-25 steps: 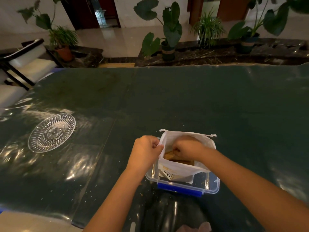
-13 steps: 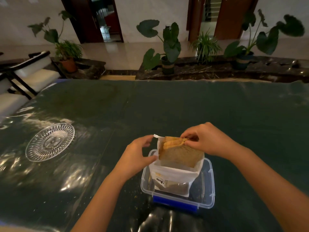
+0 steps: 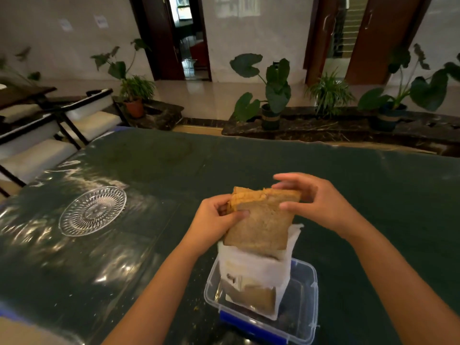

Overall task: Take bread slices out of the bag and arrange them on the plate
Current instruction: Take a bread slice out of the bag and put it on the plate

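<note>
A clear plastic container (image 3: 302, 317) with a blue clip is sitting at the lower centre of the frame on the dark green table (image 3: 373, 200), and the white bread bag (image 3: 258, 272) is standing upright inside it. More bread is showing through the bag's lower front; how many slices are in there I cannot tell. Sticking up out of the bag's open mouth is the stack of bread slices (image 3: 261, 220) I am holding, its bottom edge at the rim of the bag. I am counting at least two slices by the golden-brown crusts along the top, though the exact number is unclear. The near face is a pale brown, fine-grained square.

My left hand (image 3: 214, 225) is pinching the stack's left edge, thumb lying across the near face. My right hand (image 3: 316, 202) is gripping the top right corner, thumb on the front, fingers loosely curved above and behind.

One cut-glass plate (image 3: 92, 210) is lying at the middle left of the frame, well apart from the container, with nothing on it.
</note>
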